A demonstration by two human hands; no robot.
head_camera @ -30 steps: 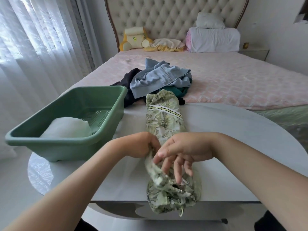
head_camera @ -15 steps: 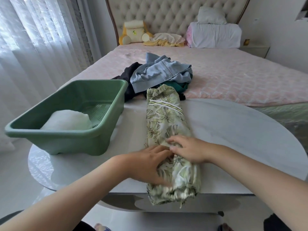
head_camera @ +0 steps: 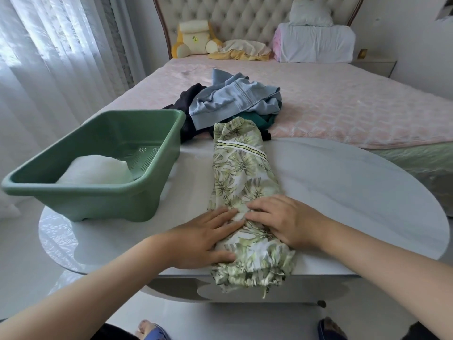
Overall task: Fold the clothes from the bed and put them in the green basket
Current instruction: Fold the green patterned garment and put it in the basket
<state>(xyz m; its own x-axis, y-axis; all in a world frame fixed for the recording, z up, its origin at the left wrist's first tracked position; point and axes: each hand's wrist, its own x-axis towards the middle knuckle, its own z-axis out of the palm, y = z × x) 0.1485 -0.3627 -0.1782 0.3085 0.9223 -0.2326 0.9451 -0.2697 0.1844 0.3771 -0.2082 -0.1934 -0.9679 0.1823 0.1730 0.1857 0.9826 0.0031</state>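
Note:
A long, narrow leaf-print garment (head_camera: pixel 241 173) lies folded lengthwise on the white table (head_camera: pixel 343 192), its near end hanging over the front edge. My left hand (head_camera: pixel 206 238) lies flat against its left side, fingers straight on the cloth. My right hand (head_camera: pixel 282 219) presses flat on top of it, fingers pointing left. The green basket (head_camera: pixel 98 200) stands on the table's left part with a white folded item (head_camera: pixel 98 169) inside. A pile of unfolded clothes (head_camera: pixel 235 99), light blue, black and dark green, sits on the bed just behind the table.
The pink-covered bed (head_camera: pixel 343 99) stretches behind the table, with pillows (head_camera: pixel 316 40) and a yellow cushion (head_camera: pixel 193 38) at the tufted headboard. Sheer curtains (head_camera: pixel 49 57) hang at the left. My feet show on the floor under the table's front edge.
One second ago both hands held the garment's near end lifted. They laid it down onto the table and now press flat on the fold, having spread a little since half a second ago.

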